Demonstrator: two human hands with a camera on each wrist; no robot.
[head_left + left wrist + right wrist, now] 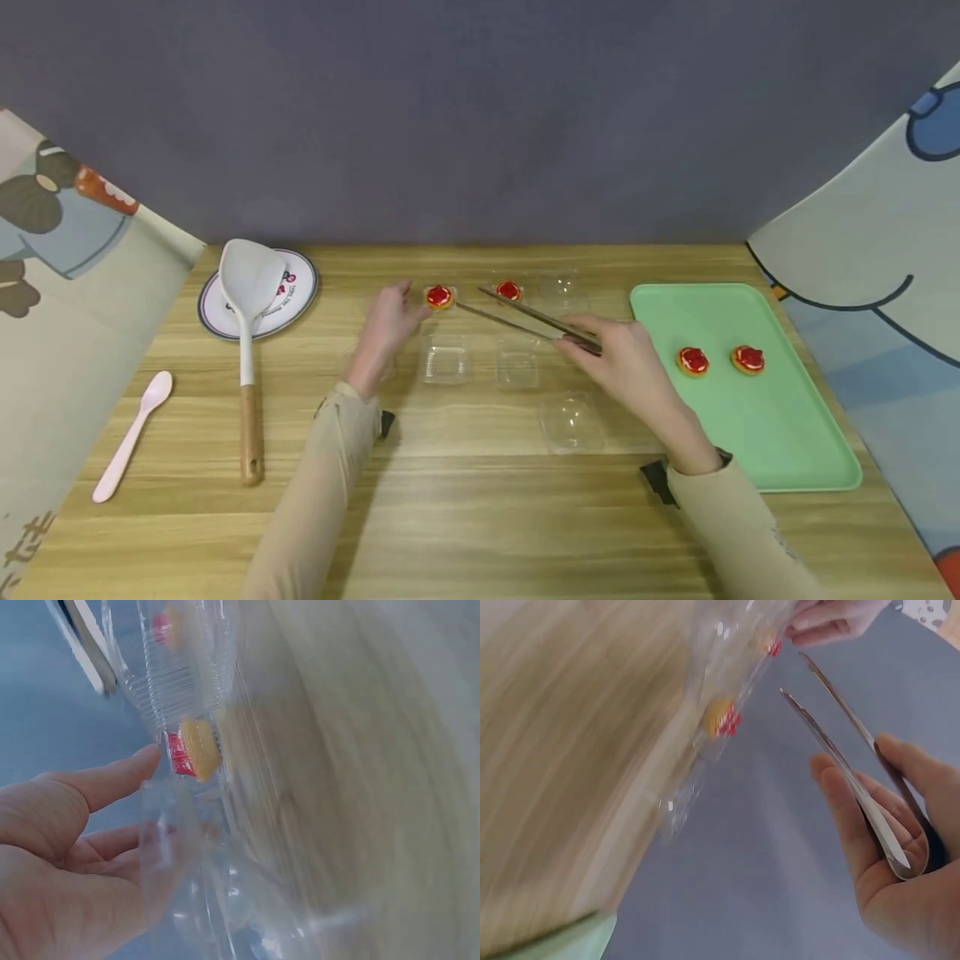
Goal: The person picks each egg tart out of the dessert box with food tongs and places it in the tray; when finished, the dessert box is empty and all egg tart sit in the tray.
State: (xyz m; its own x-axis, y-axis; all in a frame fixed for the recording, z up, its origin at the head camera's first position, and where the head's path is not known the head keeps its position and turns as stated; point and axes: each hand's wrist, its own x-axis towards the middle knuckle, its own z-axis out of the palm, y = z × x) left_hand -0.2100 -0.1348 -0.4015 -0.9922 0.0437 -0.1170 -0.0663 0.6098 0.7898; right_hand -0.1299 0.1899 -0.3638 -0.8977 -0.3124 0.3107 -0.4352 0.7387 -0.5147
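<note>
A pair of metal tongs (551,318) is gripped in my right hand (628,367), its two arms spread apart with nothing between the tips. One tip points toward a small red-topped tart (439,297) in a clear plastic box at the back middle. Beside that tart is my left hand (390,321), its thumb and fingers extended. The left wrist view shows the left fingertips (148,759) at the clear box's edge; whether they touch it I cannot tell. A second tart (509,291) sits in another clear box, just behind the tongs.
Several clear plastic boxes (446,360) stand in the middle. A green tray (780,442) at the right bears two tarts (693,361). At the left, a white turner (251,279) with a wooden handle lies across a plate (303,292), near a pink spoon (131,437).
</note>
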